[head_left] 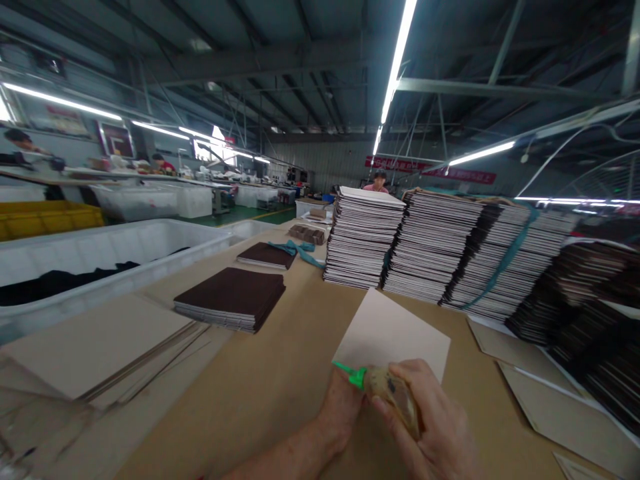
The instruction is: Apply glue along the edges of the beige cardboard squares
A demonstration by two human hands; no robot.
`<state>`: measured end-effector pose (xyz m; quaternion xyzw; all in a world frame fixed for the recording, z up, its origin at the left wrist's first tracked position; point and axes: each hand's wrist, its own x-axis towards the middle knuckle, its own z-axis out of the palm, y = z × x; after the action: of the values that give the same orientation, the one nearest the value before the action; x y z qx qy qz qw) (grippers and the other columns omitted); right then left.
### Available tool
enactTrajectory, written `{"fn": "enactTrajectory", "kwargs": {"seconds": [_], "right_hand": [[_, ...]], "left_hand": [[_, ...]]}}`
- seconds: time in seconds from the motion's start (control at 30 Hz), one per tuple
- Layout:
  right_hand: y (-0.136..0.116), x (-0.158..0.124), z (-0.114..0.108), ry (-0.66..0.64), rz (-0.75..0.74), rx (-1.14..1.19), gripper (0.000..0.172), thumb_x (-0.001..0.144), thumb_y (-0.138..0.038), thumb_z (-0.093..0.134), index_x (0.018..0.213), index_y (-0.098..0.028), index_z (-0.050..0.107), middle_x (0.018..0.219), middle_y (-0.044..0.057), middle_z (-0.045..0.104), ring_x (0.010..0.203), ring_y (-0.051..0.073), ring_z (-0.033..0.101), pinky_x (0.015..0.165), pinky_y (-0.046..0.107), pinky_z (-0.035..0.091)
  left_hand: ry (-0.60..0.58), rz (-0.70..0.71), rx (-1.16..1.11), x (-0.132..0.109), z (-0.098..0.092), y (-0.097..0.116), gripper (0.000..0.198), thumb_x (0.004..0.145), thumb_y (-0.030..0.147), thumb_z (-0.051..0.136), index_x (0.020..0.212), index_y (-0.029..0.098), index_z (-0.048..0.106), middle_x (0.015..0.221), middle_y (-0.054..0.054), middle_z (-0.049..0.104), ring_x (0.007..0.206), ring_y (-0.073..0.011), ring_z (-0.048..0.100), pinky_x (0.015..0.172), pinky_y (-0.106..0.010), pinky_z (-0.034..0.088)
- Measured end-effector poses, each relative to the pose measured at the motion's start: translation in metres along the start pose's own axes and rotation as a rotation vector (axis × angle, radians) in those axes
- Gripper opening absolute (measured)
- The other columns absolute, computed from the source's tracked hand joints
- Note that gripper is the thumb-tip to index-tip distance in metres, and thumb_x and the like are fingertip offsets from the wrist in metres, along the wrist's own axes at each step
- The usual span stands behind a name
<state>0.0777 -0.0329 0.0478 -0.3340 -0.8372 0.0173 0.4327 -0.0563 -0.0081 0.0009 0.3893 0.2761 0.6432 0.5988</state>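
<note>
A glue bottle (393, 397) with a bright green nozzle is held in my right hand (433, 417), fingers wrapped round its body. The nozzle tip points left, over the near left corner of a pale board (395, 333) on the brown table (280, 373). Just under the nozzle is my left hand (343, 403), at the board's near edge. Its fingers are mostly hidden behind the bottle and under the nozzle, so their grip does not show.
Dark brown panels (230, 293) lie stacked left of centre, beyond pale sheets (100, 340). Tall panel stacks (365, 240) stand behind the board. Flat boards (565, 407) lie at right. A white bin (165, 233) holds dark cloth. People are in the background.
</note>
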Motion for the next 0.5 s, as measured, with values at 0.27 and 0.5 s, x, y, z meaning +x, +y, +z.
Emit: {"fn": "enactTrajectory", "kwargs": {"seconds": [0.27,0.5], "right_hand": [[0.006,0.013,-0.01,0.142,0.071,-0.048,0.02,0.092,-0.035,0.054,0.108,-0.022,0.051,0.099,0.006,0.057,0.085,0.02,0.059,0.07,0.029,0.049],[0.005,0.011,-0.009,0.098,0.038,-0.065,0.017,0.093,-0.031,0.052,0.106,-0.021,0.05,0.094,0.005,0.057,0.082,0.018,0.059,0.068,0.027,0.05]], "left_hand": [[-0.03,-0.068,-0.024,0.004,-0.009,-0.018,0.036,0.082,0.034,0.066,0.114,0.019,0.062,0.113,-0.011,0.066,0.093,-0.0234,0.062,0.072,-0.031,0.049],[-0.028,-0.087,-0.026,0.003,-0.013,-0.02,0.035,0.081,0.034,0.068,0.111,0.016,0.064,0.108,-0.012,0.067,0.088,-0.0212,0.063,0.07,-0.028,0.049]]}}
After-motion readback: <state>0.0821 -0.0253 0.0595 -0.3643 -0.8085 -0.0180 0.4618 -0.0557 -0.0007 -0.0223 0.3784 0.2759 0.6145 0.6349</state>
